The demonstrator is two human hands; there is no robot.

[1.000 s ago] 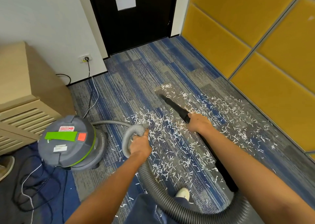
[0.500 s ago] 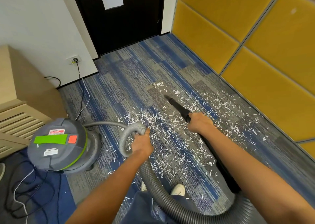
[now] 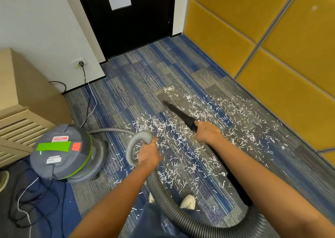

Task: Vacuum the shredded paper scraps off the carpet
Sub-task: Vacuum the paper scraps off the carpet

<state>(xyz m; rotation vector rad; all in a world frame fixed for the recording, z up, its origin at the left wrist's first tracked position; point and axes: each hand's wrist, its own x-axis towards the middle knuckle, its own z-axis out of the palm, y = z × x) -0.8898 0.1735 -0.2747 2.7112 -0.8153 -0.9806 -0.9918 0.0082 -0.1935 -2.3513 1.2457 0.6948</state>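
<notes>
- Head view: we see short white paper scraps strewn thickly across the blue-and-grey striped carpet, spreading towards the yellow wall.
- Our right grip curls round the black nozzle, whose tip is down among the scraps.
- Our left grip clasps the ribbed grey hose, near the grey vacuum.

Grey drum vacuum cleaner: one
Grey ribbed hose: one
Black tapered nozzle: one
White paper scraps: beyond your counting

black door; yellow wall panels; wooden cabinet
</notes>
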